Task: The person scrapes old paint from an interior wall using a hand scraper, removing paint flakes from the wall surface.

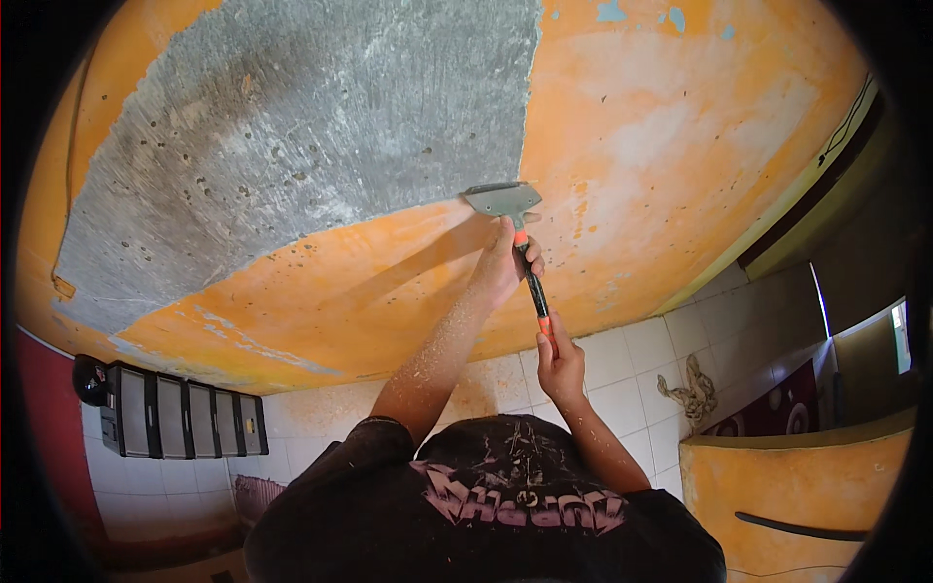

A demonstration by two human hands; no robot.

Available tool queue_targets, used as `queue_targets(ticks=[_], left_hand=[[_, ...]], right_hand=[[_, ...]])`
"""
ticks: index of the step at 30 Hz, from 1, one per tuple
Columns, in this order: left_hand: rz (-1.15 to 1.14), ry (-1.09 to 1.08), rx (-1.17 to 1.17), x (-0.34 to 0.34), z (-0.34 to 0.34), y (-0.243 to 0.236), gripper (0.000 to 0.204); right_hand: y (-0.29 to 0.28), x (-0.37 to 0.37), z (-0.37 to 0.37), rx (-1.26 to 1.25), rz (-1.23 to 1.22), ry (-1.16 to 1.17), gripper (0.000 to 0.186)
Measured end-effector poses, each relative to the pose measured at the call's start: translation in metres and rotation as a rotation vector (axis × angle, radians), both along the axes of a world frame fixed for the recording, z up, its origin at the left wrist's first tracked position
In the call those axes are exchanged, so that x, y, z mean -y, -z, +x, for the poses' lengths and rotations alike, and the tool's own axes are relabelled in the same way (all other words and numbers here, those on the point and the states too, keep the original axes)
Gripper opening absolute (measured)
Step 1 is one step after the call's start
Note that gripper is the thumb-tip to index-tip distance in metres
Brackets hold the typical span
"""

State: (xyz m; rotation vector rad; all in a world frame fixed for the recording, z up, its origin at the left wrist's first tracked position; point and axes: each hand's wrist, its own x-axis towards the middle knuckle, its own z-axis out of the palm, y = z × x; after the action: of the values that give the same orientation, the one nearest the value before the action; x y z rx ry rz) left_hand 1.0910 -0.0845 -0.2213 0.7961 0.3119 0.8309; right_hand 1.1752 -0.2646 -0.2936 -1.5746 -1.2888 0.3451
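Observation:
A long-handled scraper (505, 201) with a wide grey head and a black and orange handle is in both my hands. Its blade lies at the lower corner of a bare grey patch (330, 107) on the orange painted wall (671, 146). Just below the head, my left hand (509, 257) is closed around the upper handle. Lower down, my right hand (561, 364) grips the handle's orange end. Paint dust speckles both forearms.
A black drawer unit (180, 413) stands on the white tiled floor (632, 364) at the left. At the right are a crumpled cloth (693, 392) and an orange low wall (797, 476). A cable (70, 194) runs down the wall's left side.

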Motion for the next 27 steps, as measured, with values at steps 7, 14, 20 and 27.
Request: queue_targets(ticks=[7,14,20,27], left_hand=[[-0.03,-0.011,-0.039,0.0,0.002,0.006,0.062],[0.026,-0.02,-0.077,0.001,0.003,-0.003,0.056],[0.025,-0.014,-0.071,-0.004,0.007,0.002,0.055],[0.042,-0.02,-0.066,-0.006,0.006,0.0,0.055]], right_hand=[[0.002,0.007,-0.004,-0.025,0.0,-0.007,0.047],[-0.007,0.004,0.0,-0.034,-0.063,-0.021,0.048],[-0.007,0.002,0.002,-0.026,0.059,0.016,0.048],[-0.01,0.004,-0.001,-0.017,0.05,-0.002,0.046]])
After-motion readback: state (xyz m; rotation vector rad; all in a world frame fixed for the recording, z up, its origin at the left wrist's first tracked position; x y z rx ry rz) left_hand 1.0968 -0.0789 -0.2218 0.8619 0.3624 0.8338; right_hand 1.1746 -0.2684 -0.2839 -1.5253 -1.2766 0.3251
